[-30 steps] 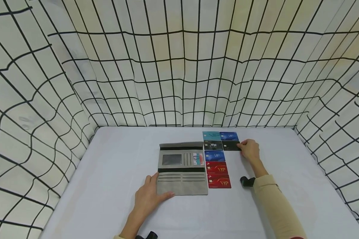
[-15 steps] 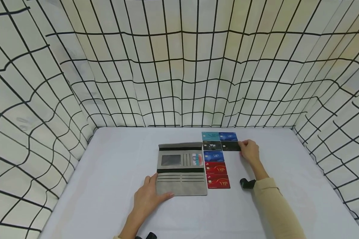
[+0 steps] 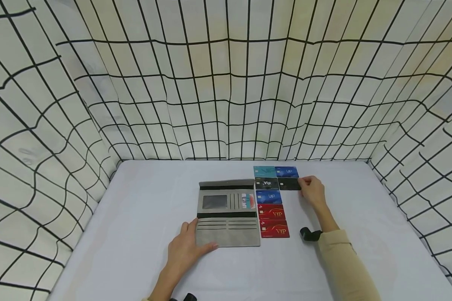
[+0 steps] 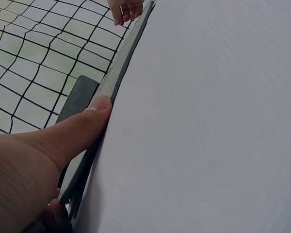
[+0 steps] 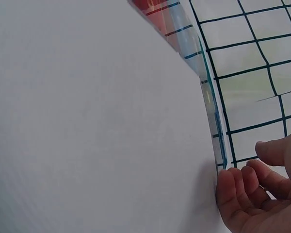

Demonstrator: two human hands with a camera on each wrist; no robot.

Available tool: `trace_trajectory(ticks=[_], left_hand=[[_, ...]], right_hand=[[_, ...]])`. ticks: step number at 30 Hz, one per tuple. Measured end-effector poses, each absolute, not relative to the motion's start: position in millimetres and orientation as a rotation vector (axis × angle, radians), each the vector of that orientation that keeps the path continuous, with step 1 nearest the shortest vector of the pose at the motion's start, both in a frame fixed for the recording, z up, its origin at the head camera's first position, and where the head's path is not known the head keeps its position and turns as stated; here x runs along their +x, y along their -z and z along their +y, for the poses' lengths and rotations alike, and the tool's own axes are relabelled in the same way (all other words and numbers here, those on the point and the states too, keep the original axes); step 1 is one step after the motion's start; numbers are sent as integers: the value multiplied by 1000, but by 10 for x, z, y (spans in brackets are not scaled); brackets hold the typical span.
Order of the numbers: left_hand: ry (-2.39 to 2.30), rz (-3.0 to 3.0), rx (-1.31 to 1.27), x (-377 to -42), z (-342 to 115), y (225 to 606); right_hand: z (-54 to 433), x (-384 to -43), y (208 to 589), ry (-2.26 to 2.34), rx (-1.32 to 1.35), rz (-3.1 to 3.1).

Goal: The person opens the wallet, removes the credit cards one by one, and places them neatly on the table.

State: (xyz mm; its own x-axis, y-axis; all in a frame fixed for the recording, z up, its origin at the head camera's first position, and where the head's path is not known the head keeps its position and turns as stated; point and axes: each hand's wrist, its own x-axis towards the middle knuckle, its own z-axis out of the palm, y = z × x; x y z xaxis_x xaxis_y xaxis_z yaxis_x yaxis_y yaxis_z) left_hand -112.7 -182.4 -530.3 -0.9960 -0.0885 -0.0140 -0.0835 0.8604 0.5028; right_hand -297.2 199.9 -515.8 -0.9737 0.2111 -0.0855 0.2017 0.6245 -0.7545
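An open grey wallet (image 3: 226,235) lies on the white table, with card slots, a clear window and one card in its upper half. My left hand (image 3: 181,253) rests at its lower left corner, its straight thumb (image 4: 89,119) pressing the bottom edge and its fingers along the left edge. To the wallet's right, flat cards form a block. My right hand (image 3: 313,192) holds the right edge of a plain black card (image 3: 288,184) with its fingertips. Curled fingers (image 5: 233,204) of that hand sit at the card's edge in the right wrist view.
Around the black card lie a teal card (image 3: 264,172), blue cards (image 3: 287,172), a black Vip card (image 3: 266,183) and red VIP cards (image 3: 274,229). Netting (image 3: 229,100) over pale walls encloses the table's (image 3: 135,217) back and sides. A black wrist camera (image 3: 310,234) sits by the right sleeve.
The black card's right end shifts slightly right, then back left beneath the right fingertips. The left hand and wallet stay put.
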Motion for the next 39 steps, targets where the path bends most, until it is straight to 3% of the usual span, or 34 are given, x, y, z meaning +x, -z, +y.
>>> trace_trajectory(ticks=[39], left_hand=[[806,-3007,132,-1130,-1822,5323]], right_hand=[[1214,-2636,5021,-1445,-72,-2851]])
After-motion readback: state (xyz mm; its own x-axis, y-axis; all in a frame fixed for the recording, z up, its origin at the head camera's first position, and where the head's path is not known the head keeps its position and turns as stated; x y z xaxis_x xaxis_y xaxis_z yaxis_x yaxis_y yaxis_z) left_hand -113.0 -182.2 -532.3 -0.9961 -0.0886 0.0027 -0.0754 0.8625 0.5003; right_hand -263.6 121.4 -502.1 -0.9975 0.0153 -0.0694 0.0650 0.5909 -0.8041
